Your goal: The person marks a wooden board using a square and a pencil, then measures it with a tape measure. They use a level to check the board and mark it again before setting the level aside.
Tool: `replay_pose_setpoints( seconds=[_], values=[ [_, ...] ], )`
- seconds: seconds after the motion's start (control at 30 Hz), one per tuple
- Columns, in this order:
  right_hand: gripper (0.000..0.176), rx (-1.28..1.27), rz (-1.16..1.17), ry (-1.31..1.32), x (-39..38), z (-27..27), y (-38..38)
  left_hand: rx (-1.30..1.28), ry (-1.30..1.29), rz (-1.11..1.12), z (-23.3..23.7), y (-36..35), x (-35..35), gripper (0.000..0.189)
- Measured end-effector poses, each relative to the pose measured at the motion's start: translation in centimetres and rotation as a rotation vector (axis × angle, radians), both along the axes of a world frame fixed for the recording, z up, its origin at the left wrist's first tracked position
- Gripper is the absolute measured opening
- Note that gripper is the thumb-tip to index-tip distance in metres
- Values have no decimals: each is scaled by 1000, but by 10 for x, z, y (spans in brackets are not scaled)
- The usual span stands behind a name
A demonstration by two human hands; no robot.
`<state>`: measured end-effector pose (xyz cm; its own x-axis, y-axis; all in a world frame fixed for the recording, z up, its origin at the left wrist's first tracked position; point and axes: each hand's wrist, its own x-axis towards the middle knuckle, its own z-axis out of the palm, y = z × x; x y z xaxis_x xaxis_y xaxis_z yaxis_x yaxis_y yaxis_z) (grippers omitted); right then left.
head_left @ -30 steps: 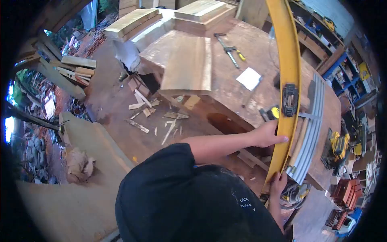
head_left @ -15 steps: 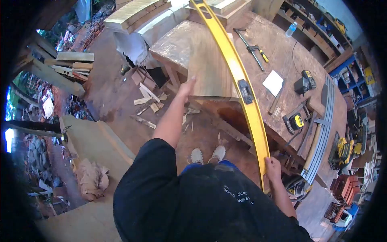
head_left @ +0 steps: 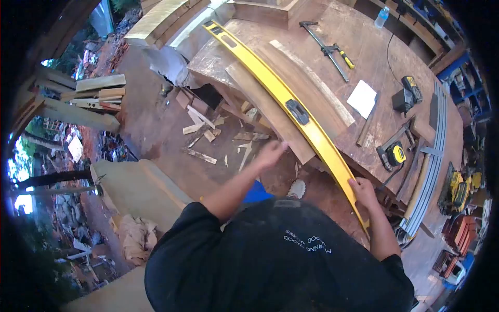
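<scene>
A long yellow spirit level (head_left: 280, 92) lies slantwise across a wide wooden board (head_left: 306, 86), hiding a strip down its middle. The board's right edge is pale, and its near end juts past the edge of the workbench (head_left: 332, 57). My right hand (head_left: 365, 191) is closed around the near part of the level, beyond the bench edge. At the board's left edge, my left hand (head_left: 272, 155) has its fingers bent against the wood; the fingertips are partly hidden.
On the bench are a bar clamp (head_left: 327, 49), white paper (head_left: 362, 99), a cordless drill (head_left: 408, 96), a tape measure (head_left: 393, 155) and long metal rails (head_left: 434, 151). Wood offcuts (head_left: 200, 125) litter the floor at left. A bottle (head_left: 382, 17) stands at the back.
The board has turned and its near end has swung right. My left hand moved right and nearer with its edge. The level's far end shifted left; my right hand still grips it.
</scene>
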<state>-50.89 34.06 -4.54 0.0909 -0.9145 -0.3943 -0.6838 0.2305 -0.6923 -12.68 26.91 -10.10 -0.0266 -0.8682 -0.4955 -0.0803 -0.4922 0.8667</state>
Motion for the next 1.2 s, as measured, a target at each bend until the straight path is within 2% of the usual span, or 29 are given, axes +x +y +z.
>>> replay_pose_setpoints(
  seconds=[0.03,0.1,0.13,0.17,0.23,0.27,0.3,0.37,0.4,0.43,0.5,0.53,0.57,0.63,0.67,0.73,0.8,0.83,0.87,0.93,1.03,1.1,1.2],
  values=[
    [40,-5,6,8,6,8,-7,-223,-239,-157,-9,-9,28,43],
    [38,183,-69,40,29,33,-23,-494,-322,229,-26,-39,90,32],
    [37,187,-41,60,23,16,-28,-636,-489,304,-12,-58,118,33],
    [36,192,-16,80,20,1,-32,-556,-302,372,4,-79,141,37],
    [37,226,-58,41,46,28,-42,-612,-467,389,11,-137,191,48],
    [39,231,-78,74,58,38,-48,-604,-399,368,30,-161,202,55],
    [41,244,-102,108,69,44,-54,-568,-471,339,43,-189,212,59],
    [44,237,-173,96,80,40,-58,-374,-348,281,34,-249,239,66],
    [45,182,-137,143,79,33,-59,-280,-162,159,16,-280,258,66],
    [46,127,-101,192,79,26,-56,-266,30,154,5,-302,261,58],
    [48,48,-191,382,102,35,-48,-38,282,121,8,-326,258,47],
    [45,-273,-258,519,111,29,-37,-14,278,76,10,-332,252,47],
    [38,-512,-340,599,134,45,-33,13,278,21,11,-335,246,43],
    [33,-449,-600,614,166,53,1,58,277,-63,4,-337,233,40],
    [33,-426,-630,626,188,48,21,12,305,3,-1,-338,228,38],
    [33,-327,-956,270,233,17,57,3,344,114,1,-334,218,37],
    [40,-119,-1158,107,264,-3,53,1,284,111,12,-326,211,39],
    [50,-17,-1411,-302,267,-33,51,23,252,122,22,-319,206,40],
    [54,-13,-1649,-671,277,-17,19,10,289,80,16,-320,210,39],
    [57,-78,-1458,-788,257,-21,-9,-11,299,58,11,-322,215,38],
    [52,-167,-1453,-631,238,-28,-39,-39,285,63,-1,-328,224,38],
    [47,-173,-1465,-818,224,-34,-47,-49,258,96,2,-322,223,39],
    [42,-177,-1494,-875,209,-41,-57,-39,220,141,8,-301,222,41]
  ],
)
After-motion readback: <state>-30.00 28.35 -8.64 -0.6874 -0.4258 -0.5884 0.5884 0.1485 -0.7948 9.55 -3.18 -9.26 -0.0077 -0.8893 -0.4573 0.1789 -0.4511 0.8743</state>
